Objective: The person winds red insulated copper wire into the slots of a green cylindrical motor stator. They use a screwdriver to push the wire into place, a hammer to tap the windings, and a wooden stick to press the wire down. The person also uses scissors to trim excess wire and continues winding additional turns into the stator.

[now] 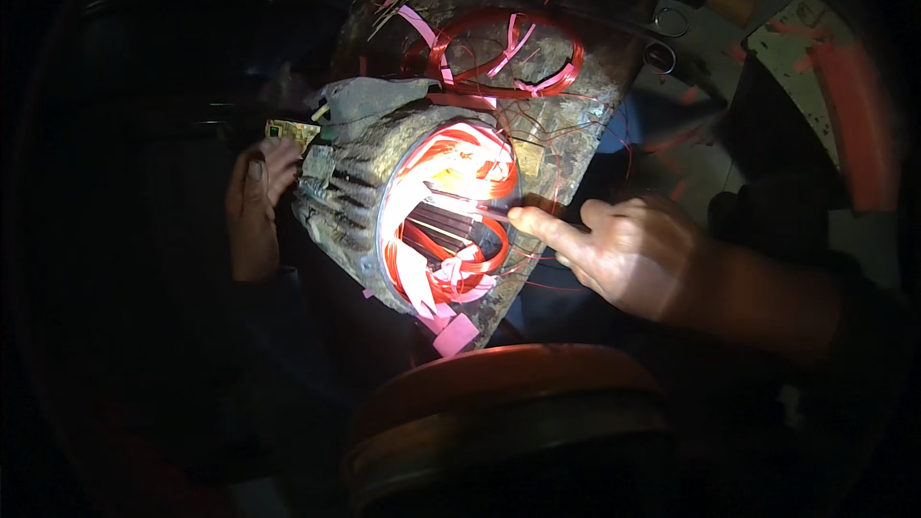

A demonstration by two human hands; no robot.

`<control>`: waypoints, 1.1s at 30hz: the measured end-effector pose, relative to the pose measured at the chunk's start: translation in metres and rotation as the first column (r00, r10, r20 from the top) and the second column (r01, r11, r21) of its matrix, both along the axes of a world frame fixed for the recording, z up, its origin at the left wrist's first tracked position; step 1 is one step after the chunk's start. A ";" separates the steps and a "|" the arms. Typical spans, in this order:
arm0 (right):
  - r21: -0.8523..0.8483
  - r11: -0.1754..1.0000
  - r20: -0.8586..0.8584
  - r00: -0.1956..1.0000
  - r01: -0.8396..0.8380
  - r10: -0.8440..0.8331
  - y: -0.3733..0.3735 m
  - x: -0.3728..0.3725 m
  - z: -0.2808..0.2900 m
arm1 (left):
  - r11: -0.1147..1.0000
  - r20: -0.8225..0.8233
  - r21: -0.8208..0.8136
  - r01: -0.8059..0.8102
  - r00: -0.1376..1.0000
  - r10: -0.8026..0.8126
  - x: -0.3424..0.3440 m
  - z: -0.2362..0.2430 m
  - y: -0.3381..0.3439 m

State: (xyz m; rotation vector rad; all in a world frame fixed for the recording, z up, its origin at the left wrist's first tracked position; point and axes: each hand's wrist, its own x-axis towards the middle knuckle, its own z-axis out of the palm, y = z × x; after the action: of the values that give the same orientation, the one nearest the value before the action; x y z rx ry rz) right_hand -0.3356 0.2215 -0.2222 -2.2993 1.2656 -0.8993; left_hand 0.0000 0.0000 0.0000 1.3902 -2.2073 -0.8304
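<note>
A ribbed, grimy electric motor housing [350, 177] lies on its side, its round open end lit brightly. Inside the opening, red wire coils [460, 149] curve around the rim, with pink paper strips [414, 278] among them and dark slots in the bore. My right hand [638, 254] is closed on a thin dark flat tool [492, 214], index finger stretched along it; its tip reaches into the bore. My left hand [257, 206] is at the housing's far-left end, thumb raised and fingers apart, slightly blurred, apparently holding nothing.
Under the housing is a worn workbench [547, 153]. A loose red wire coil [576, 43] tied with pink strips lies at its back, near thin sticks [403, 2]. A rounded reddish object [508, 369] stands in front. Loose fine wires trail off the bench's right edge.
</note>
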 end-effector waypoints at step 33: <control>0.095 0.963 0.069 0.964 0.251 -0.258 0.064 -0.019 -0.004 | 0.943 -0.013 -0.269 0.194 0.979 -0.205 -0.056 -0.028 0.038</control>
State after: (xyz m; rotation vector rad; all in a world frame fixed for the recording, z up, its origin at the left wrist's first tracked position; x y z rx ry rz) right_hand -0.3543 0.2857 -0.2259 -2.0436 1.5577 -0.9896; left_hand -0.0562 0.0385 -0.0276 1.0269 -2.3537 -0.5907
